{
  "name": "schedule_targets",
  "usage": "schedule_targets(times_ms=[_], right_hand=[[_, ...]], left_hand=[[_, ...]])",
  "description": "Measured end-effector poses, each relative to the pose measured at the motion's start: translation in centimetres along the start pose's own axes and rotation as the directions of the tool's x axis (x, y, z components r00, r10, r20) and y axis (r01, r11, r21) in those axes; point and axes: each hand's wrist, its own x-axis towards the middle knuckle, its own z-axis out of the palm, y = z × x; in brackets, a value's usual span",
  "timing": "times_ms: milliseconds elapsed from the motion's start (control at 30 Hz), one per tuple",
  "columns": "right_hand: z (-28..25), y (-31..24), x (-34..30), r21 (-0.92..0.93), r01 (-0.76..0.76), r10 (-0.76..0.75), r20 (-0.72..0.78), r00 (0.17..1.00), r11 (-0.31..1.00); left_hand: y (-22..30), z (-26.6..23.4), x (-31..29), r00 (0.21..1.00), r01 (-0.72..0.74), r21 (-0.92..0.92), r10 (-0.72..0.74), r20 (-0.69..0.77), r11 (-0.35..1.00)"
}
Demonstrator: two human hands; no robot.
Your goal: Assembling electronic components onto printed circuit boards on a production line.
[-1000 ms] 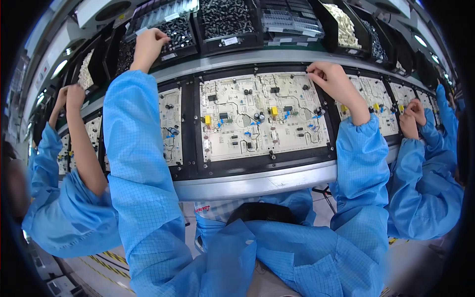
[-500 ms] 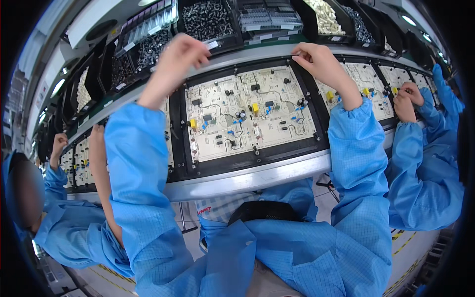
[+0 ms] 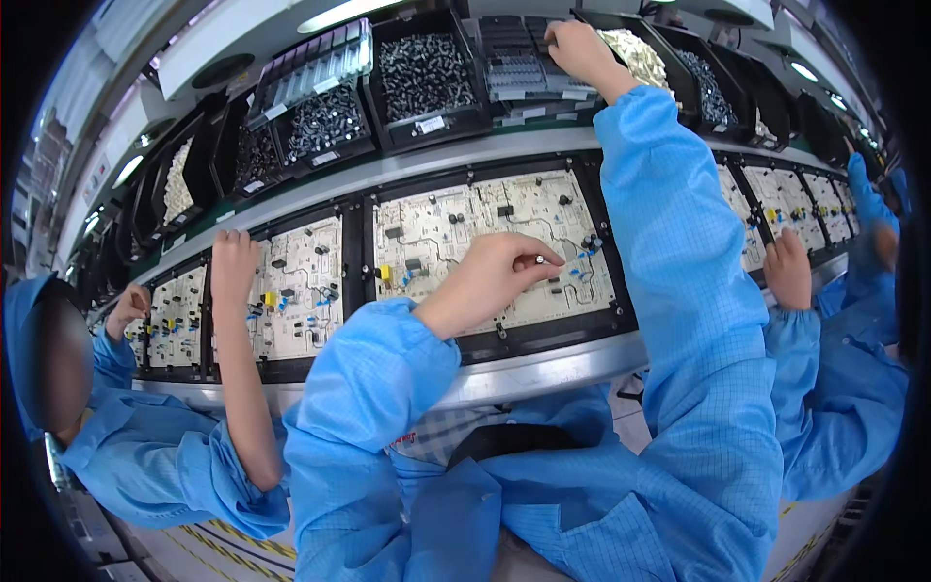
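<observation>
Blue-sleeved worker's left hand (image 3: 482, 279) pinches small cylindrical component (image 3: 540, 260) between thumb and forefinger, over right half of white circuit board (image 3: 535, 206); contact with board unclear. Board sits in black frame (image 3: 357, 262) along bench's front edge (image 3: 572, 365). Right hand (image 3: 580, 50) reaches to bench's far edge, fingertips at compartment tray (image 3: 509, 66), just beside white parts (image 3: 638, 56); cannot tell whether fingers grip anything. Co-worker's hand (image 3: 235, 267) hovers over neighboring board (image 3: 305, 254) at left.

Small pale-ended component (image 3: 541, 259), held over cream circuit board (image 3: 529, 210); board flat, bearing black, blue, yellow parts (image 3: 385, 274).
</observation>
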Motion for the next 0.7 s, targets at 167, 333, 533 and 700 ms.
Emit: schedule_targets(times_ms=[167,333,533,700], right_hand=[[0.7,-2.9,1.5,0.195,0.043,-0.077,0.168,0.983,0.980],[1.4,-6.9,1.6,-0.128,-0.127,0.147,0.156,0.977,0.984],[3.2,-6.4,3.3,0.056,-0.239,0.225,0.186,0.957,0.969],[5.6,-5.8,4.4,0.084,-0.164,0.151,0.143,0.978,0.983]], left_hand=[[-1.0,-0.7,0.3,0.979,0.196,-0.264,-0.174,0.104,0.944],[-2.2,-1.1,0.1,0.969,0.240,-0.483,-0.235,0.072,0.842],[-2.3,-1.8,0.5,0.947,0.313,-0.580,-0.292,0.133,0.752],[-1.4,-2.1,0.2,0.916,0.345,-0.602,-0.397,0.051,0.720]])
